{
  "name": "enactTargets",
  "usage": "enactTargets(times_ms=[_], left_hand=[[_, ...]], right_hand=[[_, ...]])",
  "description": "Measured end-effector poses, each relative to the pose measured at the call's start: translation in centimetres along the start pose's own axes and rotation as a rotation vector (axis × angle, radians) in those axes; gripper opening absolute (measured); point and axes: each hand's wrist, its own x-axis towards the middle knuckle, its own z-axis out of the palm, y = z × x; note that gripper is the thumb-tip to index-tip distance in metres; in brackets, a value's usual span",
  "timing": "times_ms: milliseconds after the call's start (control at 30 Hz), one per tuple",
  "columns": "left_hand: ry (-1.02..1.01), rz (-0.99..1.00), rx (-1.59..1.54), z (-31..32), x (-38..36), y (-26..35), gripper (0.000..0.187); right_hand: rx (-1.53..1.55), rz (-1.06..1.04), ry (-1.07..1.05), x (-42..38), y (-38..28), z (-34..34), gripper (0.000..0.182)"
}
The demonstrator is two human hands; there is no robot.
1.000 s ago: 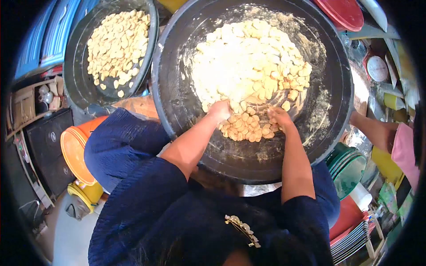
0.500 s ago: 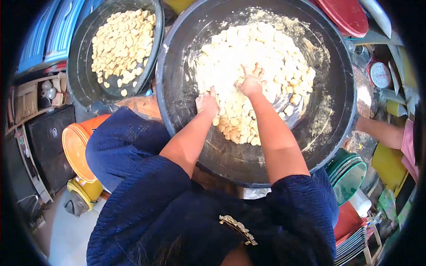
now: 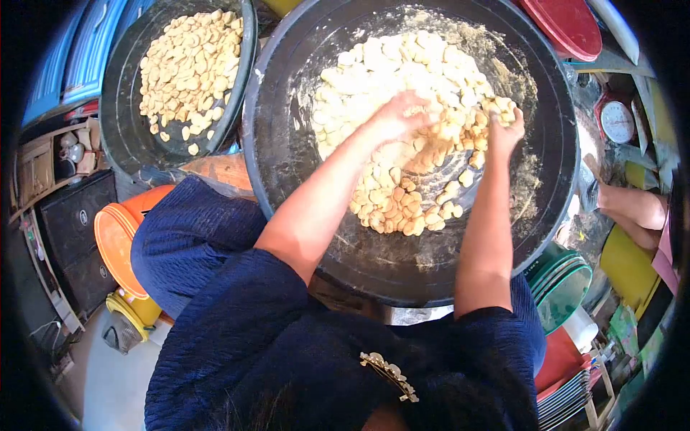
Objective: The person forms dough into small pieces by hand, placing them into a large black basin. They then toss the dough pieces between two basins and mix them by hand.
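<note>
Large black basin (image 3: 287, 165) fills the upper centre of the view, tilted toward the person, its near rim just above the lap of a dark blue garment (image 3: 237, 337). Inside: a heap of pale, floured dough pieces (image 3: 402, 72) piled against the far wall, with a looser spill trailing down toward the near side. Flour dusts the basin's right wall and floor.

Left hand (image 3: 395, 115) sits in the middle of the heap, palm down, fingers spread apart and partly sunk among the pieces — not clamped on anything that can be made out. Right hand (image 3: 504, 126) is at the heap's right edge, raised slightly, fingers curled together around a small clutch of pieces; how firm the grip is cannot be told. Both forearms cross the near rim; between them lies the loose spill.

Open room inside the basin: bare black floor along the near side and a wide strip on the left wall. The right wall is close to the right hand.

Around the rim — crowded. A second black basin (image 3: 122, 136) with more dough pieces sits just beside the left rim, nearly touching. A red lid (image 3: 568, 25) overlaps the far right rim. A small scale (image 3: 618, 122) stands off right. Another person's arm (image 3: 632, 208) reaches in near the lower right rim. Orange tubs (image 3: 115, 244) lie lower left, stacked green plates (image 3: 564, 276) lower right.
</note>
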Motion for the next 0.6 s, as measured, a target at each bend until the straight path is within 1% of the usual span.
enactTargets(times_ms=[33, 67, 100, 133, 167, 200, 233, 267, 300, 333, 367, 400, 433, 467, 500, 533, 567, 600], left_hand=[[0.044, 0.116, 0.340, -0.8, 1.5, -0.5, 0.048], [0.149, 0.079, 0.515, -2.0, 2.3, -0.9, 0.050], [0.253, 0.040, 0.691, -3.6, 2.5, -1.4, 0.052], [0.320, 0.016, 0.894, -4.9, 2.2, -2.9, 0.053], [0.388, -0.008, 1.098, -5.9, 1.7, -4.7, 0.053], [0.384, -0.008, 1.103, -6.7, 1.1, -5.6, 0.053], [0.320, 0.011, 1.147, -7.3, 0.4, -6.2, 0.052], [0.255, 0.028, 1.191, -7.6, -0.3, -6.4, 0.051], [0.250, 0.026, 1.200, -7.5, -0.8, -6.4, 0.051], [0.209, -0.057, 1.153, -7.1, -1.5, -6.1, 0.046], [0.173, -0.138, 1.101, -6.9, -2.1, -5.9, 0.042], [0.175, -0.135, 1.102, -6.9, -2.8, -5.8, 0.042], [0.061, -0.121, 0.966, -7.0, -3.5, -5.9, 0.036], [-0.057, -0.108, 0.826, -7.0, -4.2, -6.4, 0.030], [0.016, 0.063, 0.568, -6.8, -4.8, -8.4, 0.024], [0.013, 0.067, 0.561, -6.4, -4.9, -7.6, 0.024], [-0.073, -0.019, 0.323, -6.0, -4.8, -6.7, 0.024], [-0.158, -0.103, 0.085, -5.8, -4.7, -5.7, 0.023]], right_hand=[[0.243, 0.086, 0.000, -1.4, -2.9, 1.6, 0.063], [0.432, 0.137, -0.101, -3.1, -7.1, 2.6, 0.055], [0.043, -0.041, -0.129, -3.9, -7.4, 5.3, 0.049], [0.073, -0.111, -0.276, -5.3, -7.0, 8.1, 0.048], [0.182, 0.176, -0.601, -7.3, -11.3, 8.2, 0.047], [0.002, -0.107, -0.563, -9.5, -10.2, 11.4, 0.047], [-0.177, -0.390, -0.516, -11.1, -8.8, 14.3, 0.048], [-0.171, -0.386, -0.516, -12.3, -9.6, 14.7, 0.048], [-0.337, -0.443, -0.560, -14.0, -10.5, 14.3, 0.049], [-0.505, -0.498, -0.602, -15.2, -11.1, 13.7, 0.050], [-0.500, -0.496, -0.600, -15.7, -11.0, 13.1, 0.050], [-0.411, -0.592, -0.655, -15.8, -10.4, 12.3, 0.049], [-0.322, -0.690, -0.709, -15.7, -9.7, 11.6, 0.047], [-0.327, -0.691, -0.710, -15.9, -8.7, 11.0, 0.047], [0.194, -0.306, -0.956, -16.3, -7.3, 10.4, 0.044], [0.716, 0.114, -1.131, -16.5, -8.6, 8.9, 0.041], [0.745, 0.235, -0.998, -16.8, -9.8, 6.6, 0.036], [0.739, 0.232, -0.992, -16.4, -11.0, 4.9, 0.036]])
